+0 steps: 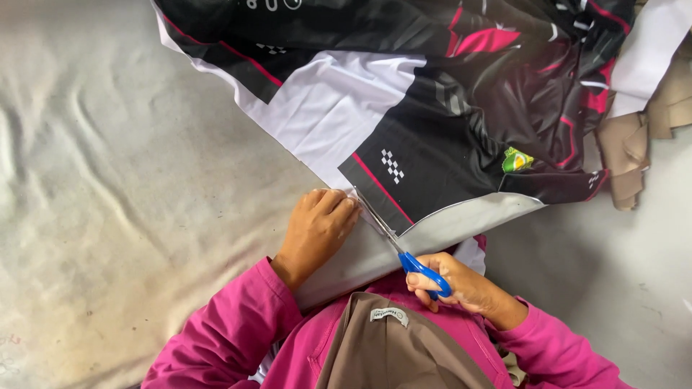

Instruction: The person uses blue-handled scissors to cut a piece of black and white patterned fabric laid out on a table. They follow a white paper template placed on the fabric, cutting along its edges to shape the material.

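Printed fabric panel [432, 108]: smooth synthetic cloth, slight sheen, black, white and pink; underside at 6 o'clock plain white, matt. Scissors [404, 248]: bright metal blades, glossy blue plastic handles, in right hand [461, 284]. Left hand [317, 227] on cloth edge. Bench [108, 180] cover: grey-white cloth, matt, wrinkled, stained. Tan fabric scraps [641, 144] at 3 o'clock: matt, soft. Pink sleeves [231, 331]: matt knit.

— Where is there room for a hand to pass?

— To the left: the grey cloth-covered surface [122, 180] lies bare beside the printed fabric [432, 108].

— And what blocks the way?

— The fabric spreads over the top and middle. On the right, crumpled tan cloth [641, 137] lies at its edge, with bare grey surface below it. The left hand [317, 230] and the scissors [404, 252] take up the near edge.
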